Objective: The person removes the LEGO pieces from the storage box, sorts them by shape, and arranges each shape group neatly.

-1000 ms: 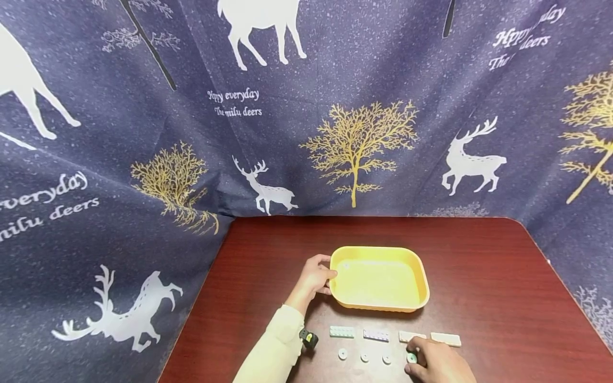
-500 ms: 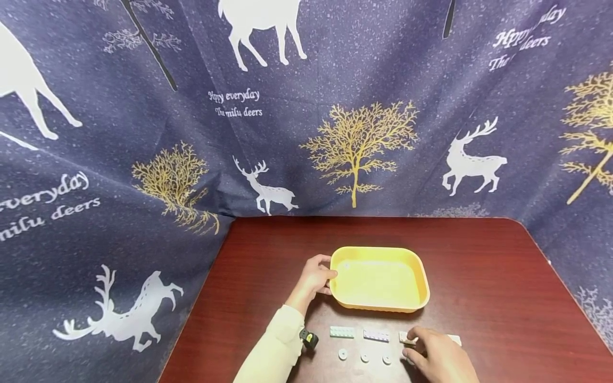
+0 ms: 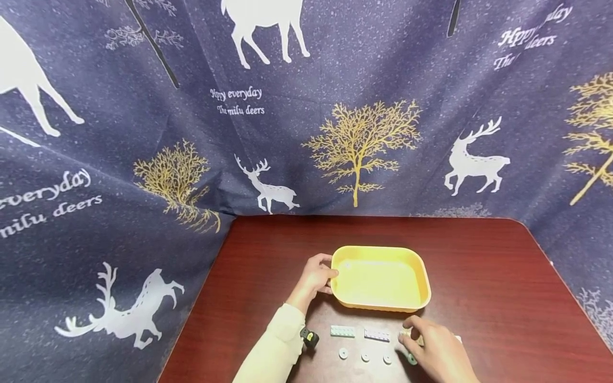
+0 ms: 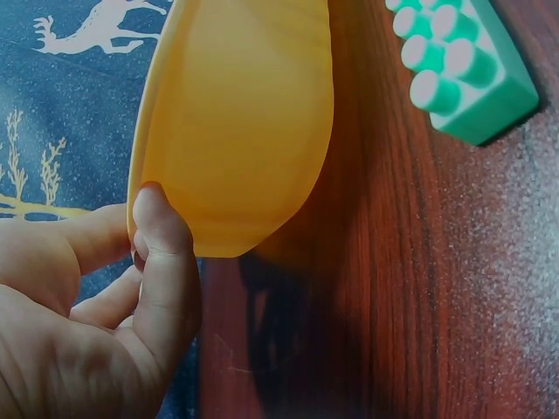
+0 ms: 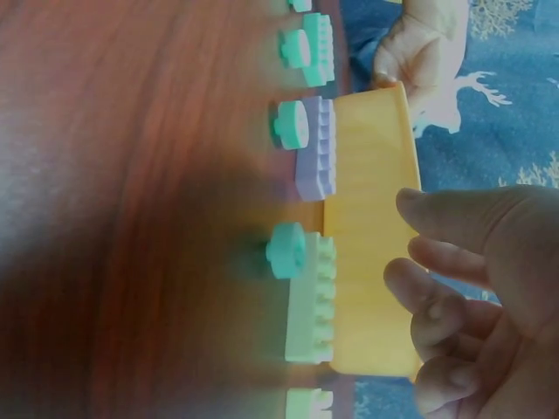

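Note:
My left hand (image 3: 316, 274) grips the left end of a yellow plastic tub (image 3: 380, 307), thumb over the rim and fingers outside. In the left wrist view the thumb (image 4: 166, 236) presses the tub wall (image 4: 240, 131). My right hand (image 3: 437, 344) hovers over a pale building brick (image 3: 405, 335), fingers bent and apart. Nothing shows between its thumb (image 5: 424, 209) and fingers in the right wrist view. Below that hand lies a green toy wheel (image 3: 412, 359). The pale green brick (image 5: 301, 305) stands studs toward the tub, beside a wheel (image 5: 286, 250).
A green brick (image 3: 342, 331) and a purple brick (image 3: 377, 334) line up in front of the tub. Nearer me lie three small wheels, one of them a wheel (image 3: 343, 353) at the left. Another pale brick (image 3: 458, 339) is mostly behind my right hand. A printed cloth (image 3: 287, 159) hangs behind the table (image 3: 503, 276).
My right hand has let go of the rightmost wheel, which stays on the table, and has moved up and away over the pale brick. The left hand keeps its grip on the tub.

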Tool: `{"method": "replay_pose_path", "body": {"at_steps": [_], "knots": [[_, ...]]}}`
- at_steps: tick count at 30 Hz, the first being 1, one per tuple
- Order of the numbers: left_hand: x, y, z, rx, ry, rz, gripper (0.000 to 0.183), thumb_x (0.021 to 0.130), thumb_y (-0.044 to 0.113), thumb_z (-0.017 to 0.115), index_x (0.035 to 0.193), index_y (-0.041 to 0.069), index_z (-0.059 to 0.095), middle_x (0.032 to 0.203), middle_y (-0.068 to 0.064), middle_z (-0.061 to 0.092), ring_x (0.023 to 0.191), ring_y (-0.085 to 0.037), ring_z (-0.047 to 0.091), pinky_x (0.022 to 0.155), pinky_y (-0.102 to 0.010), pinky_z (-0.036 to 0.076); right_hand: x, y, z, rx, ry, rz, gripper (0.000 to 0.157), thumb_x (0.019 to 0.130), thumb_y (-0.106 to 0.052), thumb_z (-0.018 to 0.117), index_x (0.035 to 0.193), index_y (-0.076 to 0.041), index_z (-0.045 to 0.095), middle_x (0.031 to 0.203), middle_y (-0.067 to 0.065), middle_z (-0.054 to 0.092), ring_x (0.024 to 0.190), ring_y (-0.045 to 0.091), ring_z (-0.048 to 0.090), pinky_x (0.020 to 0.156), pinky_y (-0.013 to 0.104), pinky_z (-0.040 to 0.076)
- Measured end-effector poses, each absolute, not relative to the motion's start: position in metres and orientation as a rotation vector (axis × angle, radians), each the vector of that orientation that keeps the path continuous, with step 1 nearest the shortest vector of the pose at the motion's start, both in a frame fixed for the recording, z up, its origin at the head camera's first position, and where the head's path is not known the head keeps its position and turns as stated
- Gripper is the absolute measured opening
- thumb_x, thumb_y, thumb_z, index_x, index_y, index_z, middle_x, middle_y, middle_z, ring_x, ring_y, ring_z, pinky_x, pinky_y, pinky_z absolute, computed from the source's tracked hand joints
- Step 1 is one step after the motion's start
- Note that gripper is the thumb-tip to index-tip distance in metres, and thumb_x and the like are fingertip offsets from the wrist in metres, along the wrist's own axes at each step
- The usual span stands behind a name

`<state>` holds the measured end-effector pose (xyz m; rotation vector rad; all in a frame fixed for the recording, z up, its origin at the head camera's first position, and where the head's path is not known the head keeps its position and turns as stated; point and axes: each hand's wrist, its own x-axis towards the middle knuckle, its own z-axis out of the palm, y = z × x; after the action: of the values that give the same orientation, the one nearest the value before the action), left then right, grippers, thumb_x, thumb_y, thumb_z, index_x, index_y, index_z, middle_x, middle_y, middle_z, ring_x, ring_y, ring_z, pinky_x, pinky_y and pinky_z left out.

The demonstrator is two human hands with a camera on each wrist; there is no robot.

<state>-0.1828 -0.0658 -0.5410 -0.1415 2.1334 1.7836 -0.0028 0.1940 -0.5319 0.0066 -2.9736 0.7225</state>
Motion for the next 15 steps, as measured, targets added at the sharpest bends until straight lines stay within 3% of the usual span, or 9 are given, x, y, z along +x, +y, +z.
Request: {"method": "replay_pose_path", "body": {"at_steps": [9,15], "knots": [[-0.183,-0.065,-0.542,-0.146,2.128,1.786,0.049,0.087,-0.002,0.072,0.134,0.003,0.059,0.086,-0.013,0.066,0.059,-0.021,0.062,0.043,-0.028,0.058,-0.012,0.189,-0.529,0.042,-2.905,0.716,0.021,0.082,-0.03,0.086,0.098,-0.024,0.073,0.077,-0.017,0.06,0.063,0.003,0.05,0.055,0.027,0.043],[-0.184,-0.065,-0.543,-0.141,2.138,1.781,0.048,0.088,-0.001,0.072,0.134,0.003,0.059,0.086,-0.014,0.067,0.059,-0.021,0.063,0.044,-0.028,0.059,-0.021,0.187,-0.529,0.09,-2.854,0.724,0.023,0.081,-0.027,0.087,0.099,-0.022,0.073,0.075,-0.02,0.061,0.066,0.004,0.058,0.057,0.03,0.048]]}}
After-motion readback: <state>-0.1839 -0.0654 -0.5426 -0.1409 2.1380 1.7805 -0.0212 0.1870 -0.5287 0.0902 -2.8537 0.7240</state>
